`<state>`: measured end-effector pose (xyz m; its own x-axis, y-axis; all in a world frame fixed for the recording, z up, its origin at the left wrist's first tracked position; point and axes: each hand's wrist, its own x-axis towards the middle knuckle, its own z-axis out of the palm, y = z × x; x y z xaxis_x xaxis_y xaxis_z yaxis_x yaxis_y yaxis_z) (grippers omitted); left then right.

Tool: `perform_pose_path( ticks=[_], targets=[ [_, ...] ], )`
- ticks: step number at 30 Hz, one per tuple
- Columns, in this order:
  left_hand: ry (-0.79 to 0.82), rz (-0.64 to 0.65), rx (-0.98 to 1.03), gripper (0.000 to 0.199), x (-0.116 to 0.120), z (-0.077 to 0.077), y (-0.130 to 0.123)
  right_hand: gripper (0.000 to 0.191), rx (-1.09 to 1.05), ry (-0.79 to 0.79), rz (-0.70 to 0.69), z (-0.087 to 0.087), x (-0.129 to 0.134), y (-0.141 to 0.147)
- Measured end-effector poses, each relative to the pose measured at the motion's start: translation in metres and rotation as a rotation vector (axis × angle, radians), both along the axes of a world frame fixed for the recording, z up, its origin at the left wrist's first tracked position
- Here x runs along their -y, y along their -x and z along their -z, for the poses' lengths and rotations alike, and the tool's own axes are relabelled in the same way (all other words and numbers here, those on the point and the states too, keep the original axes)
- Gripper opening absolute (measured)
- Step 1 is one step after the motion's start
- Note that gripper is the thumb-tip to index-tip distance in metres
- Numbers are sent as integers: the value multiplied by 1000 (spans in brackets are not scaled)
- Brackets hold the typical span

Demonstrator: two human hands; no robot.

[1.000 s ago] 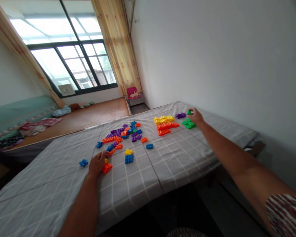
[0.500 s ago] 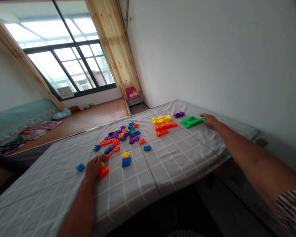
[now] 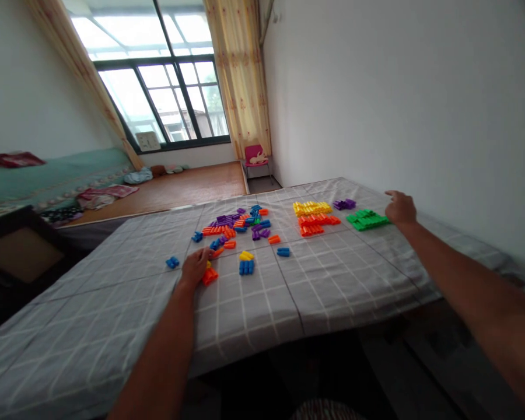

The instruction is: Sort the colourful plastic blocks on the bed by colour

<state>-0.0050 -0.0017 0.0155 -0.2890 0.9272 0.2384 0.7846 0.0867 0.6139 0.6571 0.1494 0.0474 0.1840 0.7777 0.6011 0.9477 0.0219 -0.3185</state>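
Note:
Small plastic pieces lie in colour groups on a grey checked cloth [image 3: 332, 280]. My left hand [image 3: 195, 265] rests beside orange pieces [image 3: 209, 276] and a bit of yellow; its fingertips are too small to tell whether they hold anything. Over the right part of the cloth, my right hand [image 3: 401, 207] is raised near the green pieces [image 3: 366, 220], index finger stretched out and nothing visible in it. Left of the green ones are yellow pieces [image 3: 310, 208], a row of orange pieces [image 3: 317, 221] and purple pieces [image 3: 344, 205].
A mixed heap of purple pieces [image 3: 228, 220], orange and blue ones lies mid-table. Blue pieces [image 3: 246, 268] sit nearer the front edge, with others [image 3: 172, 262] to the left. A dark cabinet [image 3: 9, 256] stands at the left; a white wall [image 3: 398, 87] rises on the right.
The view has turned left. My right hand has lifted away from the green pieces, and its index finger now sticks out. My left hand stays by the orange pieces.

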Motion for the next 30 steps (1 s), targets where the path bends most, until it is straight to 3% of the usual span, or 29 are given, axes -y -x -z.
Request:
perform_pose_path(
  ticks=[3,6,10,12,15,20,27,30],
  targets=[
    [9,10,-6,54,-1,2,0,48,79,-116,-171,-28,-2,73],
    [5,19,-30,53,2,1,-3,40,134,-51,-482,-37,2,163],
    [-29,45,-19,51,4,2,-6,32,214,139,-859,-17,5,272],
    [-38,52,-2,50,3,5,-5,31,250,211,-926,-3,1,314],
    [-35,51,2,49,3,7,-5,32,283,310,-884,10,-11,361],
    [-20,40,3,48,5,4,-8,36,268,444,-719,15,-29,397],
    [44,2,27,43,8,-6,-16,28,377,583,-770,-1,-42,388],
    [58,-13,14,42,8,-9,-18,29,377,637,-705,-7,-40,386]
  ],
)
